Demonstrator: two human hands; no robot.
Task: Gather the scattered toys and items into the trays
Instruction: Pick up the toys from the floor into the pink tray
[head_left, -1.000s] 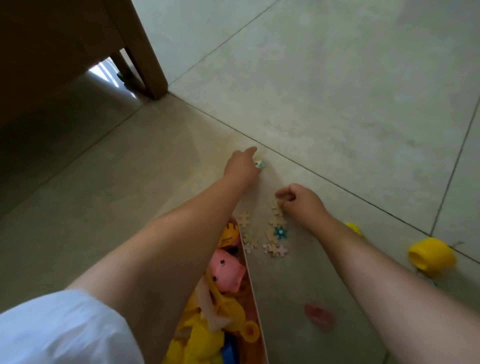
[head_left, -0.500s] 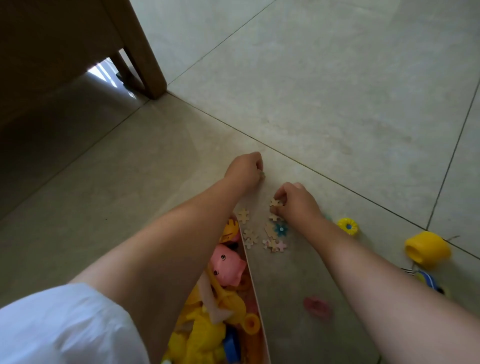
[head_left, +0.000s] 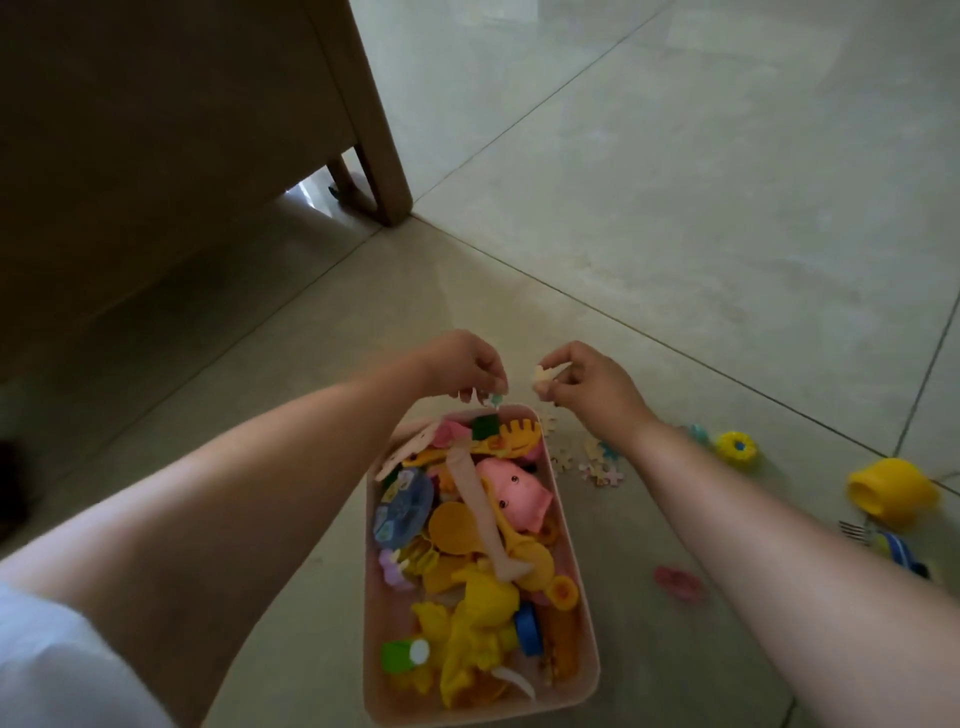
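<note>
A pink tray (head_left: 581, 587) full of toys, among them a pink pig (head_left: 511, 491), lies on the floor between my arms. Above the tray's far end, my left hand (head_left: 465, 364) pinches a small teal piece (head_left: 496, 399). Beside it, my right hand (head_left: 587, 382) pinches a cream puzzle piece (head_left: 543, 378). Several small puzzle and snowflake pieces (head_left: 597, 462) lie on the floor just right of the tray, partly hidden by my right forearm.
To the right lie a yellow flower ring (head_left: 735, 448), a yellow cup (head_left: 891, 493) on its side, a blue and yellow toy (head_left: 896, 551) and a red piece (head_left: 675, 582). A wooden furniture leg (head_left: 382, 156) stands at the upper left.
Both hands have lifted off the floor with small pieces and come back over the tray's far end. The view has tilted down, showing the whole tray.
</note>
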